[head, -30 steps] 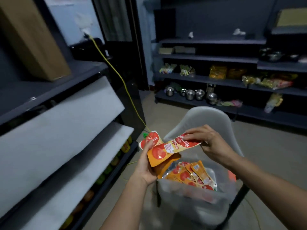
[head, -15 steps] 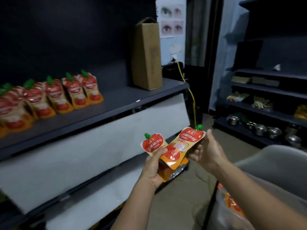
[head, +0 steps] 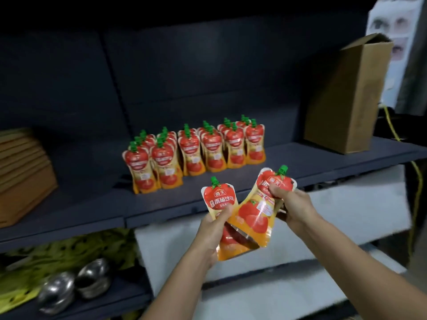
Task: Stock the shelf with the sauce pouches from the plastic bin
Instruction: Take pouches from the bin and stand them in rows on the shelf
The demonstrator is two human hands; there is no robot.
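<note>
My left hand (head: 213,229) grips a small stack of red and orange tomato sauce pouches (head: 219,199) with green caps, held just in front of the dark shelf (head: 92,204). My right hand (head: 291,204) pinches the top of the front pouch (head: 256,215), which leans to the right out of the stack. On the shelf behind stand several rows of the same pouches (head: 196,148), upright and facing me. The plastic bin is out of view.
A tall open cardboard box (head: 346,100) stands on the shelf at the right. Stacked flat cardboard (head: 23,169) lies at the left end. White sheets (head: 323,215) cover the lower shelves; metal bowls (head: 76,287) sit at lower left. A yellow cable (head: 413,181) hangs at the right.
The view has swung left from the bin and chair to the shelf. Both hands carried the pouches up to the shelf front, and my right hand now holds the front pouch near its cap.
</note>
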